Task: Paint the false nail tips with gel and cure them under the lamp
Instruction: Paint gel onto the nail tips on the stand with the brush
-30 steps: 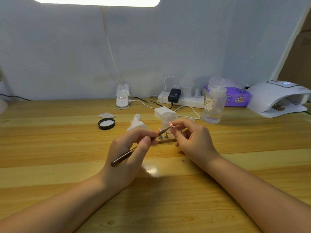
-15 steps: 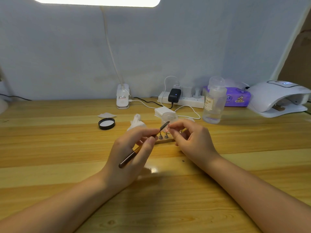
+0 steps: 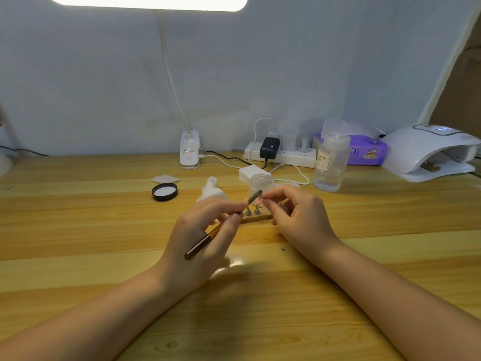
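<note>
Your brush [image 3: 208, 237] has a dark brown handle that turns amber-gold toward the grey tip. The table [image 3: 104, 230] under your hands is honey-yellow wood with paler and darker grain stripes. The jar lid [image 3: 164, 191] is black with a white inside. The wipes pack [image 3: 367, 152] is purple with small cartoon prints. The curing lamp [image 3: 426, 149] and power strip [image 3: 283, 156] are white, the plugged adapter [image 3: 269, 148] black. The bottle [image 3: 330, 162] is clear with a cream label.

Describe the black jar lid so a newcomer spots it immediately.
Start at the white clip lamp base at the table's back edge. Nearer and slightly left lies the black jar lid, beside a crumpled tissue. It is the only round, dark-rimmed, white-centred thing there.
</note>
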